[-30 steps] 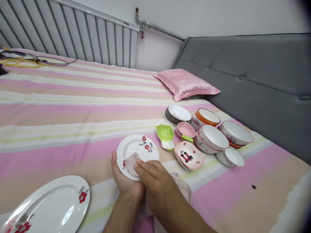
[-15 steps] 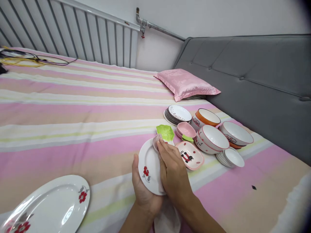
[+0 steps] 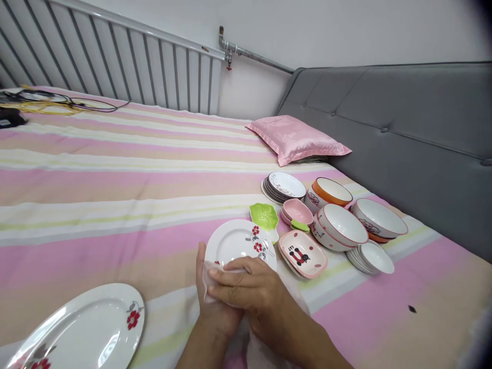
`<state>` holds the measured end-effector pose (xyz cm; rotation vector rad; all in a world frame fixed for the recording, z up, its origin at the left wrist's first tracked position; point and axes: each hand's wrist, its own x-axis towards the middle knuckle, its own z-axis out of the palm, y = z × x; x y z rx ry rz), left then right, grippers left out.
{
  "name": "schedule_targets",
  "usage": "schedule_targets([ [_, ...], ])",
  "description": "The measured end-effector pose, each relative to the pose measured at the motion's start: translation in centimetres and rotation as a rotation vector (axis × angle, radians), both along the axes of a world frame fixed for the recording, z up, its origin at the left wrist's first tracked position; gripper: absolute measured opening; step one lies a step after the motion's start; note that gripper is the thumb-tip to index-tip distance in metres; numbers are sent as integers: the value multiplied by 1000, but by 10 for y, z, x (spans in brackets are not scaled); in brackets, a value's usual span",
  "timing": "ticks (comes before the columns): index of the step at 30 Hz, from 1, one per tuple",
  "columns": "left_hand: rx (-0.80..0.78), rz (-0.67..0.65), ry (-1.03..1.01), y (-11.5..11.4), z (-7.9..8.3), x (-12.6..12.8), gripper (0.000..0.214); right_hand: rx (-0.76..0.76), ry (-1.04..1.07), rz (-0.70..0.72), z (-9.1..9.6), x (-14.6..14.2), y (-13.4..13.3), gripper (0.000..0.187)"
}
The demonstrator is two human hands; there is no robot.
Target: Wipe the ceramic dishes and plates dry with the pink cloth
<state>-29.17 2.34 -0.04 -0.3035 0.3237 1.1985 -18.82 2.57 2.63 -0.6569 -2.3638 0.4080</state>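
My left hand (image 3: pixel 215 302) holds a small round white plate with red flowers (image 3: pixel 240 241) from underneath, face up, above the striped bed. My right hand (image 3: pixel 249 289) lies over the plate's near edge and presses a pale cloth (image 3: pixel 210 270) against it. The rest of the cloth hangs below my right wrist (image 3: pixel 265 348). Both hands are closed on what they hold.
A large oval flowered platter (image 3: pixel 84 328) lies at the lower left. To the right stand a green leaf dish (image 3: pixel 263 215), a pink cat dish (image 3: pixel 303 253), stacked plates (image 3: pixel 282 185), several bowls (image 3: pixel 340 225) and small saucers (image 3: pixel 371 256). A pink pillow (image 3: pixel 298 138) and grey headboard (image 3: pixel 403 133) lie behind.
The plate was tilted on edge half a second ago and now lies face up again. My right hand with the cloth slid from the plate's far side to its near left edge.
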Motion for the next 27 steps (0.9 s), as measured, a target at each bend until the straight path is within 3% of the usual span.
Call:
schedule_targets([
  [3, 4, 97, 91, 2, 2, -7, 55, -95, -51, 29, 5, 7, -2, 36],
  [7, 136, 164, 79, 4, -4, -9, 59, -152, -98, -8, 7, 21, 1, 44],
  [11, 246, 144, 25, 4, -7, -9, 62, -56, -83, -147, 5, 35, 7, 40],
  [14, 217, 137, 38, 3, -7, -7, 64, 35, -139, -269, 2, 39, 12, 32],
  [18, 211, 83, 6, 0, -7, 3, 61, 107, -166, -348, -5, 33, 16, 38],
  [22, 231, 16, -54, -3, -7, 12, 53, 165, -63, -334, -15, 24, 18, 45],
  [27, 253, 33, -96, -4, -8, 14, 45, 93, -29, -223, -14, 18, 15, 47],
])
